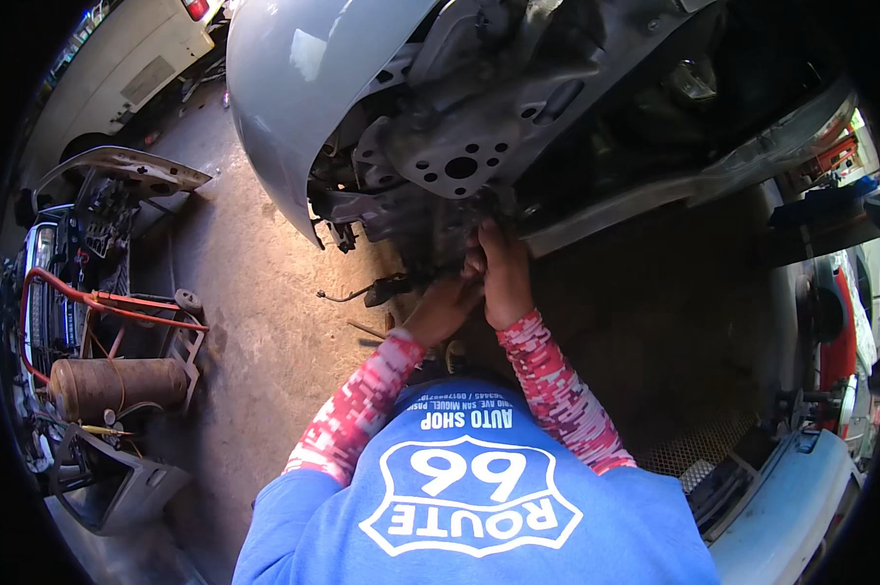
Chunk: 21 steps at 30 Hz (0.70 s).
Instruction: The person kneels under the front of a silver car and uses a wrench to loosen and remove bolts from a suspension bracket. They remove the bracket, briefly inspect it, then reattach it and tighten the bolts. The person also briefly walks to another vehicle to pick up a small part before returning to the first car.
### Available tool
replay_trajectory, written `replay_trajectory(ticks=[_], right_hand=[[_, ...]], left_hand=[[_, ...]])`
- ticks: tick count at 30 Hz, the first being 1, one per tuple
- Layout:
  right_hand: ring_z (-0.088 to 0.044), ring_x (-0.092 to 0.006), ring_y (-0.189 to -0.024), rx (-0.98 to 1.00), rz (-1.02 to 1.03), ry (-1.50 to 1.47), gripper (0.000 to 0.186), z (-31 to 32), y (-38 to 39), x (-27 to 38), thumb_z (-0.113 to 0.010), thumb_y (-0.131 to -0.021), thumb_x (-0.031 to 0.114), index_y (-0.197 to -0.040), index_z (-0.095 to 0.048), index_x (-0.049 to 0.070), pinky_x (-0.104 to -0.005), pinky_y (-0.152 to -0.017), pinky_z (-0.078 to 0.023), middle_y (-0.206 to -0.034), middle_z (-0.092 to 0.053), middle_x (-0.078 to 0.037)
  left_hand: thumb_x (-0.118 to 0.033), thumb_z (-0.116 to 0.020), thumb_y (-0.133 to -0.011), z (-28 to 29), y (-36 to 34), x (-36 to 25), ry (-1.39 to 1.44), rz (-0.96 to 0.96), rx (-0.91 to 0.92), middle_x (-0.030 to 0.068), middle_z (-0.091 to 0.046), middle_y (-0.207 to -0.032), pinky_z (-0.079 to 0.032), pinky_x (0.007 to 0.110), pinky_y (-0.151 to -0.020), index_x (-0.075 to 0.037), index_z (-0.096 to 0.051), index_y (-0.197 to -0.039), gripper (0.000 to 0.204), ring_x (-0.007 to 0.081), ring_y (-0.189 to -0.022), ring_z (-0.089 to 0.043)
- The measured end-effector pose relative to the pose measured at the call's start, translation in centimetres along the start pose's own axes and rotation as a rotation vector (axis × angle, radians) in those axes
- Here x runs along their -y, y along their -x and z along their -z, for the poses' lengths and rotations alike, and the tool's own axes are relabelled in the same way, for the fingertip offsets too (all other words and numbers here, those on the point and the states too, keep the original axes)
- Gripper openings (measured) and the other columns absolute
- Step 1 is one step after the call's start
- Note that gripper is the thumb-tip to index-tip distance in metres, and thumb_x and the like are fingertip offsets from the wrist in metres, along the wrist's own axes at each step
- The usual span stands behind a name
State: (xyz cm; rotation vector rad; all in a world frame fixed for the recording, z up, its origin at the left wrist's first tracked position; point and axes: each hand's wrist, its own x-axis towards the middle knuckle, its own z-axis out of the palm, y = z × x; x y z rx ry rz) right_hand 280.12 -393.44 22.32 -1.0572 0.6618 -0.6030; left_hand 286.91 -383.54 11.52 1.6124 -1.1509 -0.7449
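Observation:
My two hands meet close together beneath the dark metal underside of a raised grey car. My right hand (504, 278) reaches up with its fingers curled in by the lower edge of a dark plate (428, 156) with several round holes. Just below and to its left, my left hand (444, 310) has its fingers bent in against the right. Whatever the fingers grip is too dark and small to make out. Left of my left hand, a thin dark cable or bracket piece (386, 289) sticks out. The car's grey bumper or fender (294, 107) curves away at the upper left.
On the left stands a red tubular frame (133, 310) by a rusty cylindrical tank (118, 388), among loose car panels (128, 487). A white vehicle (153, 68) is at the far left. A light blue panel (781, 517) lies at the lower right.

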Motion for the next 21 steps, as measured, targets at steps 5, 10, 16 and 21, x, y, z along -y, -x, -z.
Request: replay_trajectory(ticks=[5, 10, 16, 21], right_hand=[[-0.052, -0.011, -0.062, 0.009, -0.138, 0.015, 0.041, 1.4, 0.6, 0.7, -0.055, -0.096, 0.046, -0.097, -0.059, 0.005, -0.031, -0.058, -0.048, -0.072, -0.055, -0.002], [-0.054, -0.0119, -0.056, 0.083, -0.202, -0.15, 0.049, 0.5, -1.7, 0.2, -0.056, -0.093, 0.056, -0.095, -0.06, 0.007, -0.0281, -0.052, -0.044, -0.07, -0.058, -0.003], [-0.048, -0.0101, -0.049, 0.23, -0.238, -0.503, 0.048, 0.1, -2.0, -0.9, -0.058, -0.091, 0.059, -0.093, -0.059, 0.01, -0.0266, -0.047, -0.037, -0.063, -0.055, 0.001], [-0.047, -0.0112, -0.05, 0.117, -0.337, -0.543, 0.043, -4.1, -1.6, -0.6, -0.057, -0.093, 0.055, -0.093, -0.06, 0.011, -0.0299, -0.051, -0.039, -0.064, -0.054, 0.001]], left_hand=[[-0.02, -0.067, -0.089, 4.1, 6.3, -4.8, 0.118, 0.123, -0.226, 0.0131, -0.068, -0.091, -0.05, 0.034, -0.074, 0.002, -0.065, -0.108, 0.03, 0.0213, -0.083, -0.064], [-0.008, -0.068, -0.088, 9.2, 5.9, -11.2, 0.071, 0.09, -0.298, 0.0065, -0.065, -0.084, -0.048, 0.023, -0.067, 0.003, -0.063, -0.109, 0.024, 0.0091, -0.075, -0.06], [0.001, -0.066, -0.088, 10.2, 3.3, -17.2, -0.081, -0.24, -0.386, 0.0027, -0.063, -0.085, -0.049, 0.022, -0.066, 0.001, -0.06, -0.112, 0.025, 0.0101, -0.076, -0.063], [0.0, -0.067, -0.086, 9.4, 1.1, -19.6, -0.097, -0.35, -0.459, 0.0119, -0.066, -0.087, -0.055, 0.03, -0.067, -0.001, -0.06, -0.107, 0.022, 0.0199, -0.075, -0.069]])
